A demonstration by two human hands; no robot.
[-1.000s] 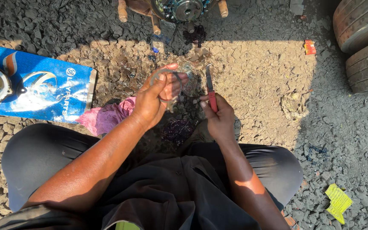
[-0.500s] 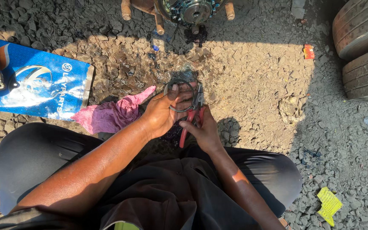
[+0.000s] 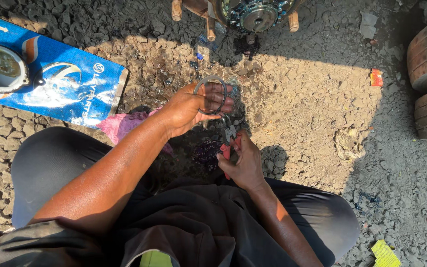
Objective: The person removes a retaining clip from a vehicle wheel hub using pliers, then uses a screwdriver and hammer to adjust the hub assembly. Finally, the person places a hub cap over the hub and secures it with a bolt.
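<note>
Apparently the left hand (image 3: pixel 189 110) pinched a metal ring (image 3: pixel 210 95) upright, just beyond the right hand (image 3: pixel 243 160) gripping red-handled pliers (image 3: pixel 228 143) pointing up toward it.

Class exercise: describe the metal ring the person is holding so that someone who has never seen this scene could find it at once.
Start at the blue printed sheet lying on the gravel ground, then follow the person's left hand to its right. Its fingers hold a thin, dark grey metal ring up over the sunlit stones. Unlike the red-handled pliers in the right hand below, it is a bare open circle.
</note>
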